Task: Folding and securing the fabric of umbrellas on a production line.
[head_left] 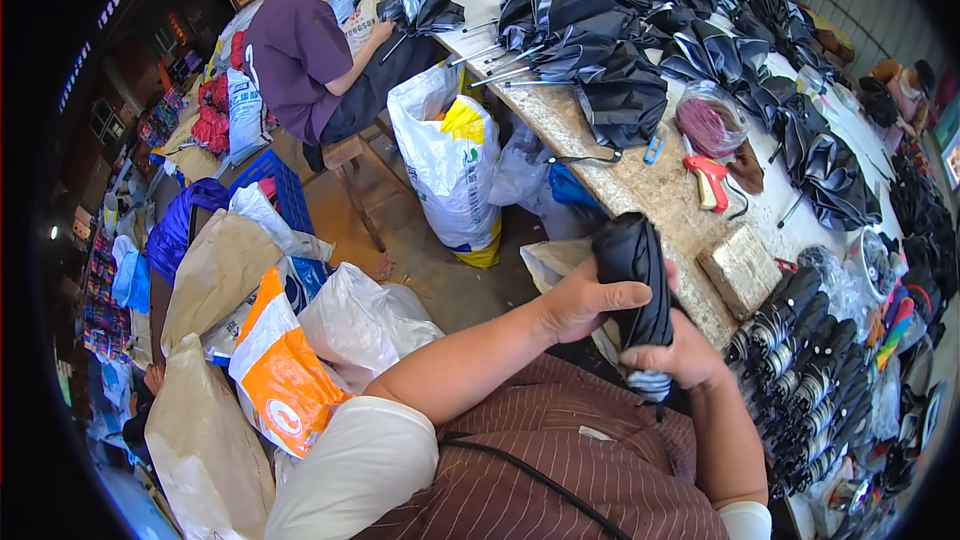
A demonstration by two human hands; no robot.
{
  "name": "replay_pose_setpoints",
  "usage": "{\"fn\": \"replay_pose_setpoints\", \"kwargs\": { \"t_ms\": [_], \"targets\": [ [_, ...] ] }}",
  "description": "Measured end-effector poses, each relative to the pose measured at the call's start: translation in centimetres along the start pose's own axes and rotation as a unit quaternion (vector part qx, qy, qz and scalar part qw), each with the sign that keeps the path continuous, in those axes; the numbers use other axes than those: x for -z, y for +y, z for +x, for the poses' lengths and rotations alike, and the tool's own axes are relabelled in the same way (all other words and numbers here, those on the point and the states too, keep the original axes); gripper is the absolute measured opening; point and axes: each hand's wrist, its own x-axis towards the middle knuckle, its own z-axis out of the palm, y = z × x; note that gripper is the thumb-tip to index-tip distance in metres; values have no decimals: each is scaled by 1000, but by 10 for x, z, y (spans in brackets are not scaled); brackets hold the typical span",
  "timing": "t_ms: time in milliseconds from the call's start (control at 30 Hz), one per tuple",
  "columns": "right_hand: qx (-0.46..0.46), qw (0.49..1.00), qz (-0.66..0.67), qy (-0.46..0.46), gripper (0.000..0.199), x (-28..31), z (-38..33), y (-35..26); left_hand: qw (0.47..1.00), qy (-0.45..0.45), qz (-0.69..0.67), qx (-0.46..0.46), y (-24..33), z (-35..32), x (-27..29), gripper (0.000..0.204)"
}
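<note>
My right hand (685,355) grips the low end of a folded black umbrella (635,285), my left hand (585,302) wraps its middle; it stands nearly upright, tip up, before the worktable (640,185) with loose umbrellas (600,30) beyond.

A red tool (709,178) lies mid-worktable (640,190). A white sack (450,160) stands by its left edge.

Glossy black cloth umbrella (635,275); rough, worn wooden worktable (640,190); shiny woven-plastic sack (450,155).
</note>
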Motion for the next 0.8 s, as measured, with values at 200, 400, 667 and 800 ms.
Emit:
{"fn": "replay_pose_setpoints", "kwargs": {
  "t_ms": [200,400,667,800],
  "targets": [
    [-4,970,130,-206,58,11,2,41,996,-61,-58,13,16,-6,-28,61],
    [102,979,14,-178,81,26,2,25,997,-51,43,-31,20,-12,-23,52],
    [184,975,-129,-7,84,-17,-21,-6,895,-104,355,-247,49,-10,-72,46],
    [159,979,-120,-35,75,-17,-29,-19,967,-218,94,-95,50,-13,-85,46]
  ]
}}
